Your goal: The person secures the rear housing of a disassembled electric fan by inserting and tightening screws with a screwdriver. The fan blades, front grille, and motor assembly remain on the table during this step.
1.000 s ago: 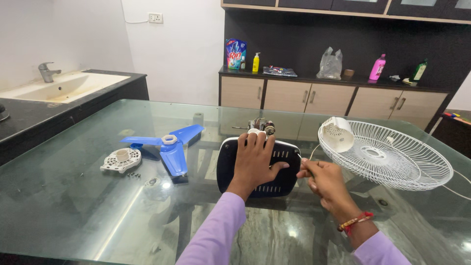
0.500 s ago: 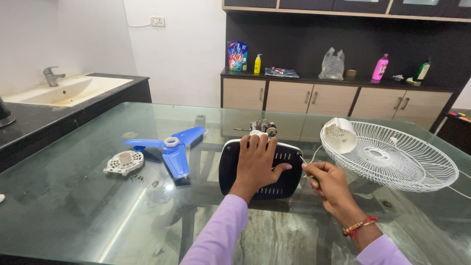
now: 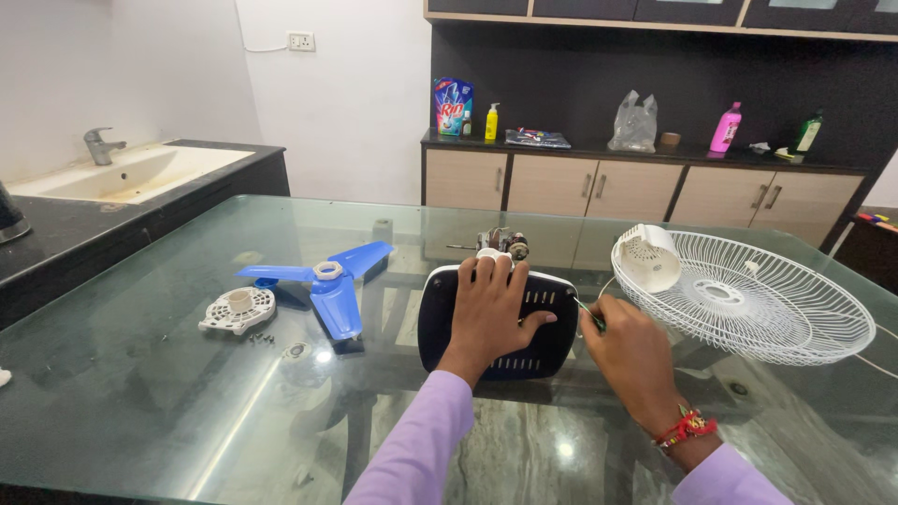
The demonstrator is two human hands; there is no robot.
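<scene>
A black fan base (image 3: 543,323) with a white rim lies on the glass table (image 3: 187,411). My left hand (image 3: 488,309) rests flat on top of it, fingers spread. Beyond my fingertips the bare fan motor (image 3: 500,242) sticks up. My right hand (image 3: 631,351) is closed around a thin screwdriver (image 3: 589,315) whose tip points at the base's right edge. A white wire fan guard (image 3: 748,304) lies to the right with a white motor cover (image 3: 647,257) on its near-left rim.
A blue three-blade fan propeller (image 3: 323,281) and a round white grille piece (image 3: 237,309) with loose screws (image 3: 257,338) lie at the left. A counter with a sink (image 3: 122,173) stands far left. Cabinets with bottles (image 3: 720,128) and a bag (image 3: 634,123) line the back wall.
My right hand has turned and moved in closer to the base's right edge with the screwdriver. My left hand stays on the base.
</scene>
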